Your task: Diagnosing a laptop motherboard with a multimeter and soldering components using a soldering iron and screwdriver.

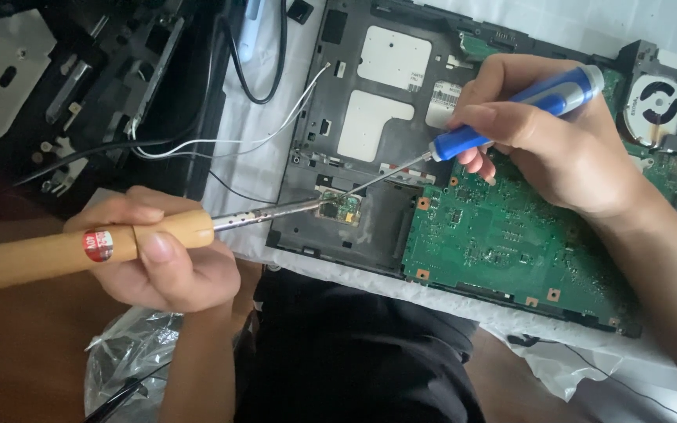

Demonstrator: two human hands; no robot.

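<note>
Left hand [162, 254] closed around wooden-handled soldering iron [64, 251]; right hand [558, 137] pinching blue screwdriver [503, 117]. Both tips meet at small circuit module [344, 207] in opened laptop chassis [370, 157]. Module seated; joint state apparently unresolved, view too small.

- My left hand [162, 254] is bare: no glove, no ring, no watch.
- My right hand [558, 141] is bare too, nails short and plain.
- Both forearms show no sleeves as far as the view reaches.
- Below, I wear dark, near-black clothing [354, 352], soft and creased across my lap.
</note>
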